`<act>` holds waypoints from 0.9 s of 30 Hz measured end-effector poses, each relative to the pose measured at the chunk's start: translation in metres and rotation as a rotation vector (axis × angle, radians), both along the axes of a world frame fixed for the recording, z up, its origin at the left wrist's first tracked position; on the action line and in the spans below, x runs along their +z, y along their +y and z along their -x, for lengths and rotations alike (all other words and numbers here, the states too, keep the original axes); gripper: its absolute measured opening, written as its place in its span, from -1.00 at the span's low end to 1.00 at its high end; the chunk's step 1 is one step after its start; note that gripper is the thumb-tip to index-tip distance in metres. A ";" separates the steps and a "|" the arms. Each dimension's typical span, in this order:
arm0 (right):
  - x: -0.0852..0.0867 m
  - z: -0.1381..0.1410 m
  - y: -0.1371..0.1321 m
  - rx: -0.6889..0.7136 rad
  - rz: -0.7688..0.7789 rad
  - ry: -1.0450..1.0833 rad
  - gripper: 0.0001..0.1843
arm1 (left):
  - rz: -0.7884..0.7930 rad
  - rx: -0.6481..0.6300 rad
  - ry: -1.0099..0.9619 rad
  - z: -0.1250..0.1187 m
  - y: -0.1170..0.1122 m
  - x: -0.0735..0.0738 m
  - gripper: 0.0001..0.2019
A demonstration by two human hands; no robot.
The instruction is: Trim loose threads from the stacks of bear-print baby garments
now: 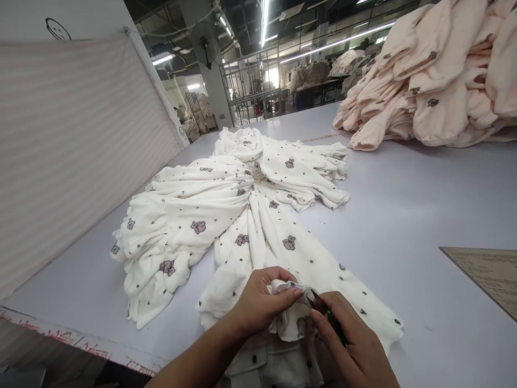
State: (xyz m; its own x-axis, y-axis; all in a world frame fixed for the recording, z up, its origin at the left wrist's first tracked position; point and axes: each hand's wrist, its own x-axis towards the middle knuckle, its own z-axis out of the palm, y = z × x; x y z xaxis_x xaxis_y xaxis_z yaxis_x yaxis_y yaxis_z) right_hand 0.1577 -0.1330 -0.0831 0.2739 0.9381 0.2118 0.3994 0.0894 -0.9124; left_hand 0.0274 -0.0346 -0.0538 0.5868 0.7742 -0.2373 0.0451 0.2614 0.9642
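With right-hand fingers (341, 308), gripping snips (319, 303); with left-hand fingers (287, 298), pinching white cloth (291, 323); likely handling light and soft, best being held near its edge.

- Most of the dark pointed tool (337, 326) is covered by the right hand (357, 345), so its handles cannot be made out.
- Part of the pinched fold is hidden by the left hand (258, 299).
- The nearest end of the white printed cloth (291, 264) is cut off by the bottom edge.
- The pink pile (440, 118) is cropped at the top and right.
- The brown sheet (484, 275) is cut by the right edge; its print cannot be read.
- The striped curtain (81, 151) is cropped at the left.
- The distant heaps (311, 75) are too small to be identified.
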 end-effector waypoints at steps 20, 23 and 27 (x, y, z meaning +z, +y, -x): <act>-0.010 -0.002 -0.001 -0.054 -0.033 -0.254 -0.74 | 0.105 -0.048 -0.023 0.002 0.005 -0.002 -0.69; -0.010 -0.002 -0.002 -0.037 -0.039 -0.295 -0.75 | 0.089 -0.060 -0.008 0.003 0.004 -0.003 -0.69; -0.011 -0.003 -0.004 -0.045 -0.042 -0.344 -0.76 | 0.049 -0.080 0.014 0.004 0.003 -0.007 -0.71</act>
